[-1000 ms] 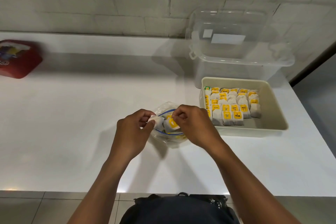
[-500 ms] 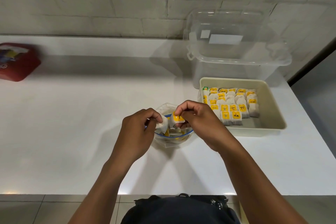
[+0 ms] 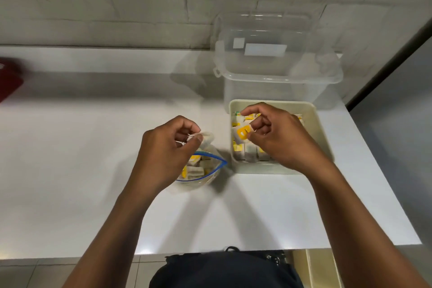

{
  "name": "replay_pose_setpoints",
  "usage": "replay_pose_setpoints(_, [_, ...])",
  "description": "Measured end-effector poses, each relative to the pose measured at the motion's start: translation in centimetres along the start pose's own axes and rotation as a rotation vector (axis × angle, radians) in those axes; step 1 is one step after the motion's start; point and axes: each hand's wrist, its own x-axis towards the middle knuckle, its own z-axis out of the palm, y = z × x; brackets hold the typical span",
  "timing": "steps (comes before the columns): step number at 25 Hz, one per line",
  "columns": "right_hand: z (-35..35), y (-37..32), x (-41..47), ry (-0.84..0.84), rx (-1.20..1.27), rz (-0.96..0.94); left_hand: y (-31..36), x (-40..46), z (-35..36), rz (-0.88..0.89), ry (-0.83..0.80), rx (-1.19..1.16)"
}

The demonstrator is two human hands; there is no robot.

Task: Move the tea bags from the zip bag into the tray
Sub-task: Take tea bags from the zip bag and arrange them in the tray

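fingers of my right hand [image 3: 278, 135] pinch a white tea bag with a yellow tag [image 3: 242, 134], hanging over the nine o'clock side of the cream plastic tray [image 3: 321, 138]. from here i'd judge the open slot lies straight below. my left hand [image 3: 167, 147] pinches another white tea bag [image 3: 205, 139] above the clear blue-rimmed zip bag [image 3: 214, 176], at nine o'clock from the tray.

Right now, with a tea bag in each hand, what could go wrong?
1. The left hand pinches its tea bag above the open zip bag; a loose grip may drop it back in.
2. The right hand holds a tagged bag over the crowded tray; placing it may upset the rows.
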Motion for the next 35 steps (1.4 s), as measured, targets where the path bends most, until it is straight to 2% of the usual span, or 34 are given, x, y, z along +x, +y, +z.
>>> replay_pose_setpoints(5, [-6.4,4.8,1.1,0.200,-0.399,-0.020,4.8,2.7,6.0,0.146,-0.083,-0.006])
replay_pose_setpoints(7, [-7.2,7.9,1.8,0.123,-0.552,0.008,5.7,4.0,9.4,0.182,-0.157,0.091])
replay_pose_setpoints(11, [-8.0,12.5,1.9,-0.192,-0.714,0.128,6.3,6.0,16.0,0.109,-0.446,0.284])
replay_pose_setpoints(16, [-7.6,14.5,2.8,-0.191,-0.928,-0.016,6.4,8.0,21.4,0.133,-0.539,0.479])
replay_pose_setpoints(19, [-8.1,14.7,3.1,-0.249,-1.047,-0.015,6.3,8.8,23.3,0.122,-0.574,0.544])
replay_pose_setpoints(23, [-8.8,14.7,3.1,-0.355,-1.073,-0.027,5.7,9.5,25.2,0.120,-0.679,0.644])
replay_pose_setpoints(29, [-7.4,14.9,5.4,-0.414,-1.104,-0.051,5.9,10.4,27.0,0.121,-0.585,0.783])
replay_pose_setpoints(35, [-6.8,15.5,5.7,-0.356,-1.103,-0.036,5.6,10.7,27.4,0.221,-0.516,0.848])
